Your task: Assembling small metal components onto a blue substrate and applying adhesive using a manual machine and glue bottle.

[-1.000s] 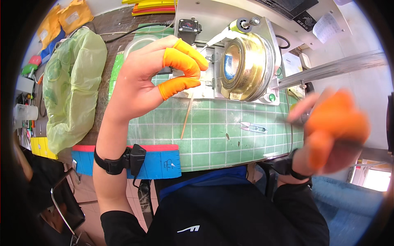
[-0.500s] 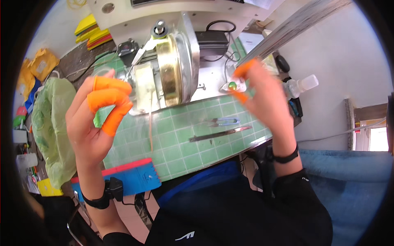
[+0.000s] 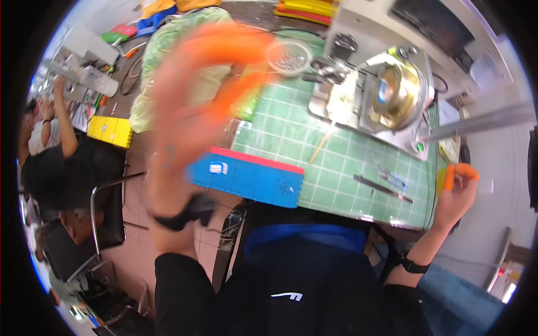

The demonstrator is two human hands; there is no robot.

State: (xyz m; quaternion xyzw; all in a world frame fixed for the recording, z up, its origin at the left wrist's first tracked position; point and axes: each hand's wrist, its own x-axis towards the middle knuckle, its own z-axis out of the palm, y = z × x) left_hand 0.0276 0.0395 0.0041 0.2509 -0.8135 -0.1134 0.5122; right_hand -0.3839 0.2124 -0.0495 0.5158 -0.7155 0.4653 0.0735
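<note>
My left hand [image 3: 188, 109], with orange finger cots, is smeared by motion in front of the pale green plastic bag [image 3: 154, 67]. Its fingertips are close to a round clear dish [image 3: 290, 57] of small shiny pieces; whether they grip anything is unclear. At the table's right edge, my right hand [image 3: 457, 201] is raised, its orange-covered finger and thumb curled together. Anything pinched there is too small to make out. Dark tweezers [image 3: 381, 187] and thread snips with blue handles [image 3: 394, 179] lie on the green gridded table top [image 3: 336, 185].
A machine with a brass-coloured wheel [image 3: 400, 92] stands at the back right. A thin stick [image 3: 320, 147] juts from its pale block. A blue folded board with a red edge [image 3: 246, 178] lies along the front left edge. People sit farther left, one in a black top [image 3: 70, 173].
The view has swung left, bringing the dish and other people into sight. My left hand has moved over to the bag and dish. My right hand's finger and thumb have drawn together.
</note>
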